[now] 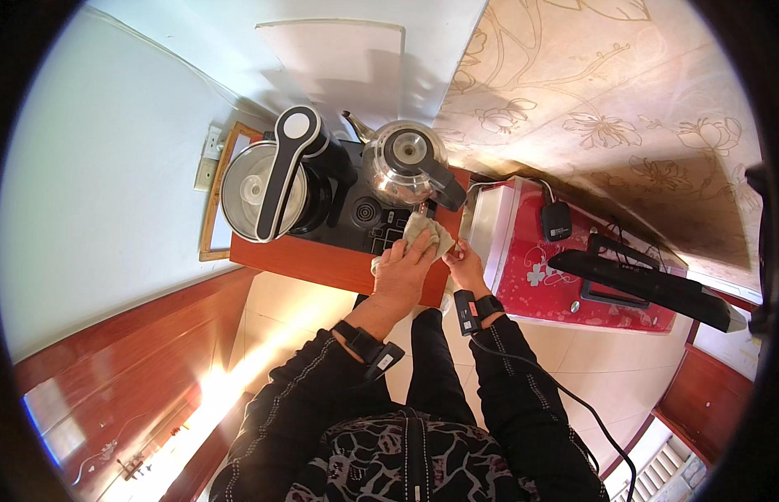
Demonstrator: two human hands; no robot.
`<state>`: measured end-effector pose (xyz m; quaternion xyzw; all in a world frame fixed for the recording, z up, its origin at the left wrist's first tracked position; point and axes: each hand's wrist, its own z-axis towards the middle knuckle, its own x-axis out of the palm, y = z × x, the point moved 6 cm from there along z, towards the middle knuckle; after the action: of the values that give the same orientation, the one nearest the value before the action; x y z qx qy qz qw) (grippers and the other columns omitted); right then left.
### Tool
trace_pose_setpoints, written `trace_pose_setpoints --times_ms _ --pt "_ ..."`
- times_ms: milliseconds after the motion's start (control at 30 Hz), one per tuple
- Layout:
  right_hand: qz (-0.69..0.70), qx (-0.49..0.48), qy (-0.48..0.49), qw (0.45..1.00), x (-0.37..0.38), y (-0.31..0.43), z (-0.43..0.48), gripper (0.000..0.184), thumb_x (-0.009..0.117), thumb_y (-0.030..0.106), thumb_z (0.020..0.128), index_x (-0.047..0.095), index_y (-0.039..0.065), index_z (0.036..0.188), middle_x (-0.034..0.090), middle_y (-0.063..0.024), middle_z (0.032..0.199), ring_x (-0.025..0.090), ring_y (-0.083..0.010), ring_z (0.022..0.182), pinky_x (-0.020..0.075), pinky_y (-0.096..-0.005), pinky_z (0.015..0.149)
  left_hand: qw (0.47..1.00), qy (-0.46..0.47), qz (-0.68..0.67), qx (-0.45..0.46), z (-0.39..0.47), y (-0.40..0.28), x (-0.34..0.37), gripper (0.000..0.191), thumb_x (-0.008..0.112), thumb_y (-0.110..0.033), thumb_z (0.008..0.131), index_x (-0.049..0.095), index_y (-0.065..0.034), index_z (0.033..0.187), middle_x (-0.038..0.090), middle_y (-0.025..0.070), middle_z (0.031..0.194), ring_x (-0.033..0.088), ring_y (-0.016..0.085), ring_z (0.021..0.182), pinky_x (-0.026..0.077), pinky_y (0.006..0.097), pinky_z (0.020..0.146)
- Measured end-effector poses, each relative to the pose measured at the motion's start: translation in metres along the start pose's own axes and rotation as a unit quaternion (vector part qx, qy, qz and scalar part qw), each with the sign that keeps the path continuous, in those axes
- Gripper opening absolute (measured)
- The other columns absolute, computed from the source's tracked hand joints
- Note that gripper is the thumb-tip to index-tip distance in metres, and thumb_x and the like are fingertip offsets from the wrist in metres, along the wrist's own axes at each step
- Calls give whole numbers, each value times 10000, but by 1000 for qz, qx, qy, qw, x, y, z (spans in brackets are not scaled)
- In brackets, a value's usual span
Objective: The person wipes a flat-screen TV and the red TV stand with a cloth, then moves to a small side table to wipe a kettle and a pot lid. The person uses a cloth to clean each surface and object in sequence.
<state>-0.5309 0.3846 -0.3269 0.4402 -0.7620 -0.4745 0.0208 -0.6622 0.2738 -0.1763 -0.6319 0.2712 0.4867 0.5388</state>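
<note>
A light grey-beige cloth (430,233) lies bunched under my left hand (403,273), whose fingers press on it at the front right of a small reddish-brown wooden cabinet top (301,263). My right hand (466,267) is at the cabinet's right edge, its fingertips close to the cloth's corner; whether they pinch it is unclear. Behind the cloth, a glass kettle (405,160) with a black handle stands on a black electric tea stove (349,219). To its left is a round clear-lidded appliance (251,191) with a black and white arm over it.
Right of the cabinet stands a red glass-topped chest (527,263) holding a small black box (556,221) and a thin black screen on a stand (647,285). A wood-framed panel (214,232) leans at the left wall near an outlet (212,143). A cable runs from my right wrist.
</note>
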Motion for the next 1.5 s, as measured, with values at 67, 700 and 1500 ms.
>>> trace_pose_setpoints --times_ms 67,700,1500 --pt "38 -8 -3 999 3 -3 1 518 692 92 907 526 97 1398 680 22 909 581 -54 702 474 -246 569 999 35 18 -8 -9 8 0 546 664 -70 758 597 -122 1297 434 26 1500 481 322 1171 434 419 963" --pt "-76 -289 -63 952 -51 223 -20 500 750 118 812 560 13 1262 597 -156 1158 588 -298 1101 472 -381 940 993 -14 68 -93 -68 66 -39 408 679 -101 806 674 -142 1212 575 22 1386 548 317 1048 482 430 892" --pt "22 -220 -222 949 -30 198 -73 320 775 193 853 567 57 1054 565 -27 1007 548 -127 883 462 -270 772 953 -131 -58 -269 -181 165 -113 373 615 31 759 698 -83 1105 618 76 1339 567 363 1016 504 417 911"
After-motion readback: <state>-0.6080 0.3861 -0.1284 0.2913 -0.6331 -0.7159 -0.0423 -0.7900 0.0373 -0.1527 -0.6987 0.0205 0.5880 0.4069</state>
